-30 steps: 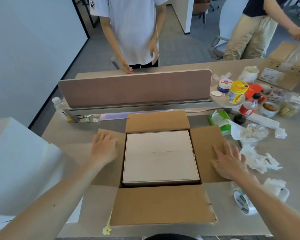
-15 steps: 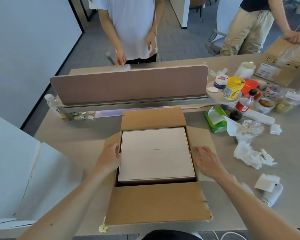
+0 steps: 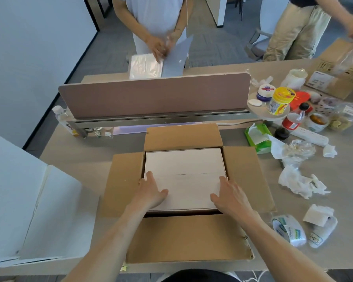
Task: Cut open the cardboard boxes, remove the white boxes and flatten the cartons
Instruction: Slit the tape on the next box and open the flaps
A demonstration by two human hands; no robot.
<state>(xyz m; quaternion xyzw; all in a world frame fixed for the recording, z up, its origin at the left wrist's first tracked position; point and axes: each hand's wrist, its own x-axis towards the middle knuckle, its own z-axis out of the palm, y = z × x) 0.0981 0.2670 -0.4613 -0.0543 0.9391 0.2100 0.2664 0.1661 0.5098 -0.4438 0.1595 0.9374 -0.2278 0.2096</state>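
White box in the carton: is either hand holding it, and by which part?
No grip yet: the left hand and right hand lie on the white box top, by its side edges.

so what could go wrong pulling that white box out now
The white box sits tight in the carton, with little gap at its sides, so the carton may lift with it. The left hand and right hand lie flat on top, so a grip could slip. The tape roll and tissues beside the right flap could get swept.

Beige desk, pink divider — perhaps grey carpet.
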